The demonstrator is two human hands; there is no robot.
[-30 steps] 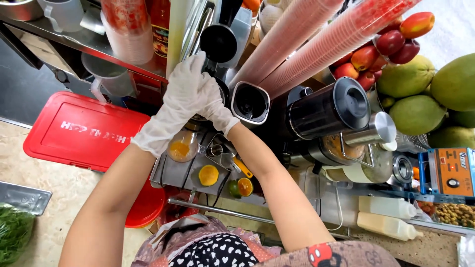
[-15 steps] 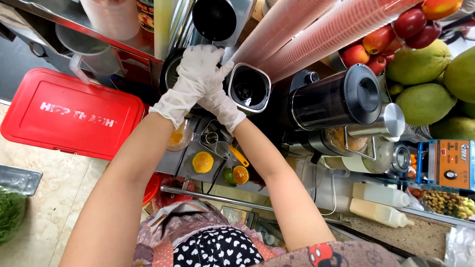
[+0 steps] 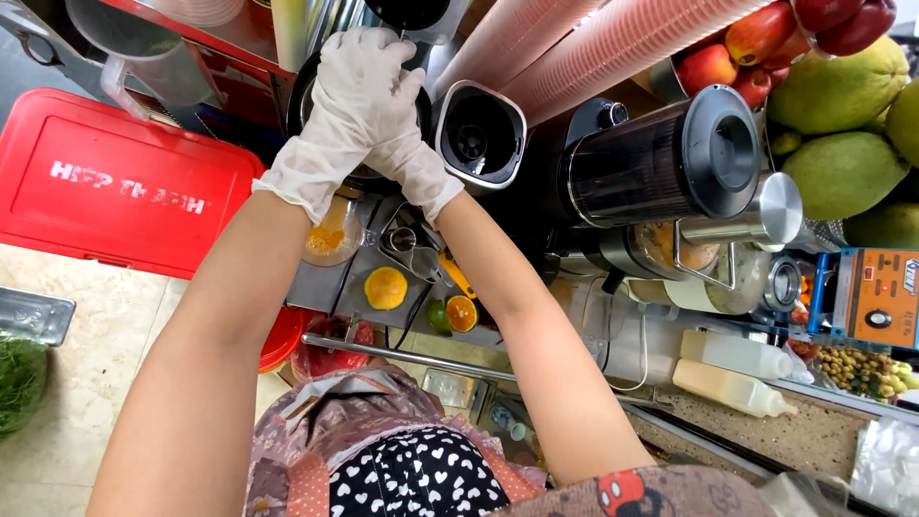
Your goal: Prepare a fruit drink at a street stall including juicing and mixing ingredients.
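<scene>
Pressing down together at twelve o'clock, the gloved left hand point(image 3: 349, 91) lies clenched over the right hand point(image 3: 407, 153) atop the dark round juicer point(image 3: 304, 96); squeezing seems underway, needing steady downward force next.

hands: left hand point(image 3: 356, 91) lies over the right hand point(image 3: 407, 153), so can't tell what either grips
juicer: bowl point(image 3: 311, 96) mostly hidden under the gloves
cup stacks point(image 3: 613, 43): cut off at the top edge
greens point(image 3: 17, 383): clipped at the left edge
</scene>
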